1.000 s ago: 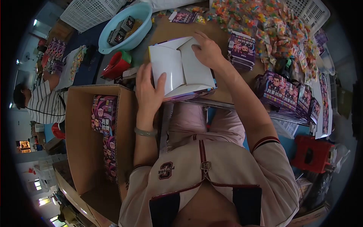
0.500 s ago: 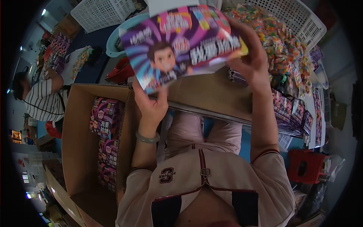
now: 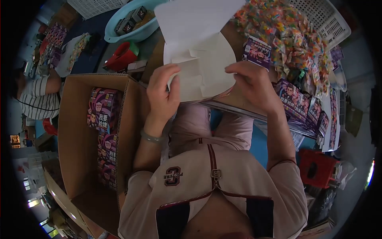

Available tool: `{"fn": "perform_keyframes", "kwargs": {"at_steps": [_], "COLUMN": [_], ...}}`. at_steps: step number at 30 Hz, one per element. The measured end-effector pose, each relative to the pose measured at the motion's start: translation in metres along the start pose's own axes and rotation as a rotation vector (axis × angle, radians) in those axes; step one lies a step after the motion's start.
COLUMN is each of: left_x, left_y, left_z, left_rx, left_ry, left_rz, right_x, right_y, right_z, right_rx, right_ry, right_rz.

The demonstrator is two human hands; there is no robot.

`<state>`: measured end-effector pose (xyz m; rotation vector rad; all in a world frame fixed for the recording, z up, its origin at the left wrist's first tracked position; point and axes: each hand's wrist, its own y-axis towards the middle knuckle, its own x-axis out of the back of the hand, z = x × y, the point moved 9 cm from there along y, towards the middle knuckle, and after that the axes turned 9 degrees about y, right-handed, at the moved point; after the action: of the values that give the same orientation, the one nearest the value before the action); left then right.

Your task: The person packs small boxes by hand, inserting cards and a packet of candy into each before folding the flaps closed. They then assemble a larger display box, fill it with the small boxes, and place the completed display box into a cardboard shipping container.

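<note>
An open display box (image 3: pixel 193 81) with its pale inside facing up lies on the table edge in front of me. Its white lid (image 3: pixel 197 24) stands raised at the far side. My left hand (image 3: pixel 162 93) is at the box's left edge, thumb and fingers apart. Over the right edge hovers my right hand (image 3: pixel 254 85), fingers spread with nothing between them. A small purple printed box (image 3: pixel 258 51) stands just beyond the right hand.
A cardboard carton (image 3: pixel 89 179) at my left holds several purple printed boxes (image 3: pixel 102 109). Wrapped candies (image 3: pixel 274 32) are heaped at right, near printed packs (image 3: pixel 294 99). A blue basin (image 3: pixel 139 36) and a red tape dispenser (image 3: pixel 122 57) sit at back left. A person in a striped shirt (image 3: pixel 39 95) is at far left.
The printed display box has come down from in front of my face onto the table, its inside now visible. Both hands have loosened from it, and the view has shifted slightly.
</note>
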<state>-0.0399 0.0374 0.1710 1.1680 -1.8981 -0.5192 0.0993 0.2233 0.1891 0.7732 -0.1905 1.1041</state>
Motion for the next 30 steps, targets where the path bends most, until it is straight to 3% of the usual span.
{"fn": "perform_keyframes", "kwargs": {"at_steps": [1, 2, 3, 4, 5, 6, 8, 9, 12, 14, 18, 22, 24, 27, 30], "left_x": [-0.029, -0.059, -0.071, -0.096, -0.117, -0.127, -0.156, -0.16, -0.164, -0.158, -0.153, -0.151, -0.153, -0.157, -0.159], "left_y": [0.012, 0.014, 0.021, 0.019, 0.013, 0.017, -0.004, -0.005, -0.017, -0.01, -0.006, -0.004, -0.006, -0.006, -0.009], "left_z": [-0.011, -0.013, -0.009, 0.001, 0.012, 0.021, 0.04, 0.041, 0.055, 0.048, 0.048, 0.049, 0.051, 0.048, 0.048], "left_rx": [-0.042, -0.084, -0.08, -0.096, -0.113, -0.109, -0.125, -0.125, -0.055, -0.225, -0.195, -0.142, -0.127, -0.159, -0.084], "left_ry": [0.111, 0.222, 0.219, 0.29, 0.363, 0.362, 0.342, 0.339, 0.394, 0.499, 0.514, 0.478, 0.475, 0.47, 0.435], "left_rz": [0.259, 0.516, 0.518, 0.701, 0.883, 0.885, 1.194, 1.194, 1.298, 1.155, 1.135, 1.166, 1.181, 1.132, 1.212], "right_x": [-0.006, -0.032, -0.057, -0.063, -0.084, -0.1, -0.116, -0.123, -0.124, -0.129, -0.136, -0.138, -0.123, -0.121, -0.131], "right_y": [0.01, 0.017, 0.019, 0.029, 0.03, 0.022, 0.022, 0.014, 0.009, 0.003, -0.009, -0.01, 0.007, 0.009, 0.005], "right_z": [-0.011, -0.021, -0.03, -0.033, -0.053, -0.07, -0.069, -0.071, -0.076, -0.083, -0.096, -0.097, -0.091, -0.061, -0.085], "right_rx": [-0.006, 0.055, 0.116, 0.113, -0.048, -0.211, -0.255, -0.3, -0.322, -0.324, -0.328, -0.322, -0.434, -0.362, -0.375], "right_ry": [0.0, -0.182, -0.363, -0.361, -0.417, -0.468, -0.448, -0.428, -0.365, -0.342, -0.323, -0.237, -0.175, -0.262, -0.264], "right_rz": [-0.002, 0.205, 0.415, 0.419, 0.642, 0.862, 0.985, 1.109, 1.145, 1.188, 1.255, 1.265, 1.016, 1.035, 1.092]}}
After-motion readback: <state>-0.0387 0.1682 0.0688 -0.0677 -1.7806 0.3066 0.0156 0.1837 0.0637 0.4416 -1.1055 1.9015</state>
